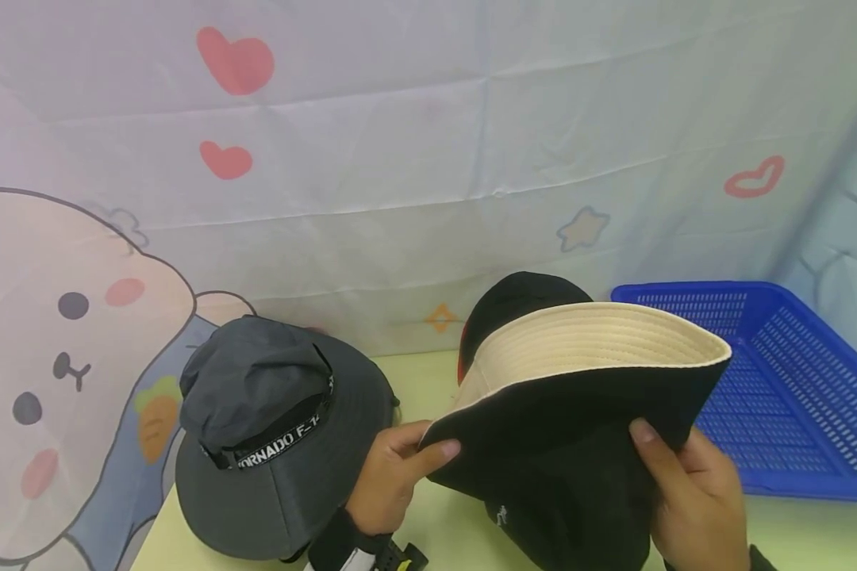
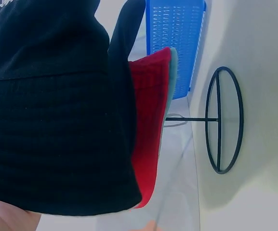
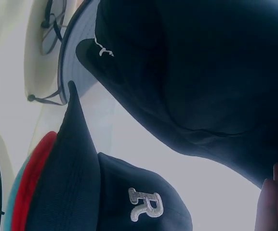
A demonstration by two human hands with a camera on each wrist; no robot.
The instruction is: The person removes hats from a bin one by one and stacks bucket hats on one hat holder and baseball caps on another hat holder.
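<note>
Backdrop [image 1: 400,159]: a pale cloth printed with hearts and a cartoon rabbit hung behind the table [image 1: 428,381] at 12 o'clock.

Grey hat [image 1: 271,436]: a grey bucket hat with a lettered black band rested on the table at 9 o'clock of my hands, just beside my left knuckles.

Left hand [image 1: 393,476]: my fingers were curled narrow, thumb on top, pinching the brim of the black hat at its 9 o'clock edge.

Black hat [image 1: 578,428]: a black bucket hat with a cream lining, held tilted above the table between my two hands, brim flared upward; the right wrist view showed small white embroidery on its crown.

Handling: I judged it light and soft, the stitched brim a little stiffer than the crown, not fragile and not slippery; the brim edge, taken at opposite sides, seemed the best hold.

Cap [image 1: 514,305]: a black cap with a red peak and a silver "R" lay behind the held hat at 12 o'clock.

Right hand [image 1: 693,492]: my thumb pressed the brim at 3 o'clock and the fingers curled beneath, gripping it.

Blue basket [image 1: 793,381]: a perforated plastic basket stood at 3 o'clock, near my right hand.
</note>
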